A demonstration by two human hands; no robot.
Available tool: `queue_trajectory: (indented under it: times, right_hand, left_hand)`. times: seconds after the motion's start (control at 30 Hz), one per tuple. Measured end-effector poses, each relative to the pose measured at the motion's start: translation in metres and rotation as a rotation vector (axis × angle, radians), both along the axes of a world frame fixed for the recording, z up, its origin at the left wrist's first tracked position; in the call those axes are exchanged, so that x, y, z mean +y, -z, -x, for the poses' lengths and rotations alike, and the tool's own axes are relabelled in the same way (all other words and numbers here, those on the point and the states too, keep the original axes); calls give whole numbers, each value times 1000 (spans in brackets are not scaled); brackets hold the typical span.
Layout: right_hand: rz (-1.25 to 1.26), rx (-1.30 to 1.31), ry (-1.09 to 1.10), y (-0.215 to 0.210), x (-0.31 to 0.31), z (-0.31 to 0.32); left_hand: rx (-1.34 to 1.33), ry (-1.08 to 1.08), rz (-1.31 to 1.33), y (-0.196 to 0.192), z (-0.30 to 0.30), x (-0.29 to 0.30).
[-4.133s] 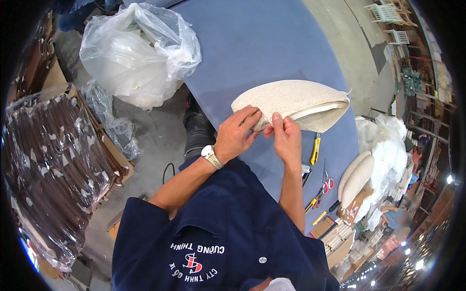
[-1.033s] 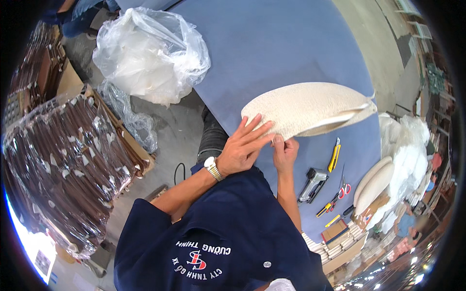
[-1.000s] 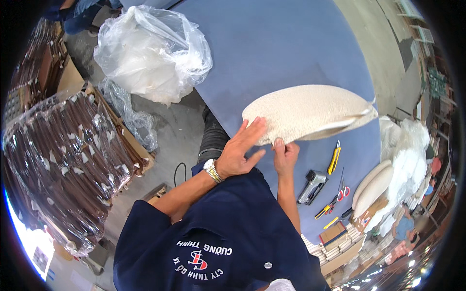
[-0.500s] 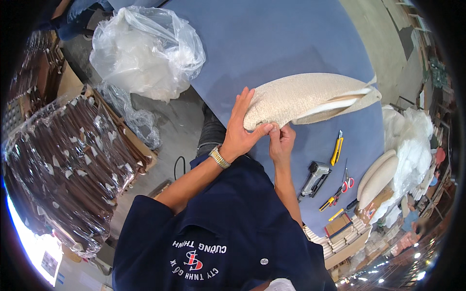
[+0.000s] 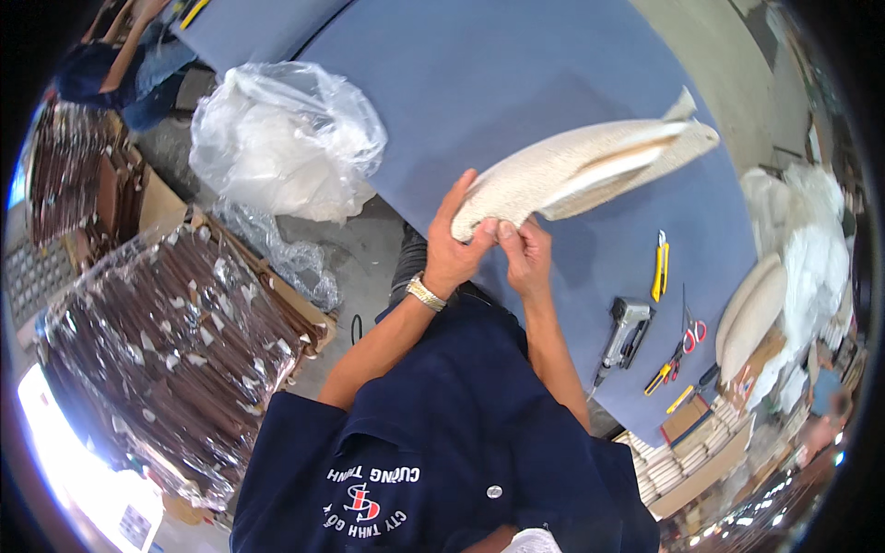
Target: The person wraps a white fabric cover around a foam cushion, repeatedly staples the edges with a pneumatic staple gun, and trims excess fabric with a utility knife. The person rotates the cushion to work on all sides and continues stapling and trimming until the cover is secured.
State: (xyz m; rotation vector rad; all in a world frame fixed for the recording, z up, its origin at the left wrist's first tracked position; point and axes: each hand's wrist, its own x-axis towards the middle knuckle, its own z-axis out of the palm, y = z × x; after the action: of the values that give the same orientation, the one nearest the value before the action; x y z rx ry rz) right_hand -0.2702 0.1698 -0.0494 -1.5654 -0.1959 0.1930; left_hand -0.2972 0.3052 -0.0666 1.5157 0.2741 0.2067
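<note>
A curved padded piece, like a chair backrest, in beige textured fabric [image 5: 525,175] slants over the blue-grey table [image 5: 516,74]. Along its near side the cover gapes, showing white padding [image 5: 619,173] and a brown strip. A loose fabric flap sticks up at the far right end. My left hand [image 5: 457,247] grips the near left end, thumb on the front edge and fingers behind. Close beside that thumb, my right hand [image 5: 528,262] pinches the cover's lower edge, fingers closed.
Right of my hands lie a yellow utility knife [image 5: 660,267], a staple gun [image 5: 629,334] and red-handled scissors [image 5: 690,338]. Similar beige padded pieces [image 5: 751,313] sit at the table's right edge. A clear plastic bag [image 5: 286,138] and wrapped brown parts [image 5: 175,359] stand left; another person [image 5: 120,69] is far left.
The whole view has shifted slightly. The padded piece has tilted, its opening turned more toward me and the end flap raised. Both hands keep hold of its near left end.
</note>
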Motion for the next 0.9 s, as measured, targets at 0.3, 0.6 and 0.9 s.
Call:
queue_trajectory:
  times: [0.3, 0.6, 0.9]
  right_hand:
    - [740, 177, 635, 24, -217, 88]
    - [1310, 282, 724, 74, -274, 123]
    - [1215, 230, 508, 72, -317, 133]
  left_hand:
    - [-53, 33, -159, 1, -1, 2]
    - [-33, 50, -163, 2, 1, 4]
    - [-69, 67, -329, 6, 8, -1]
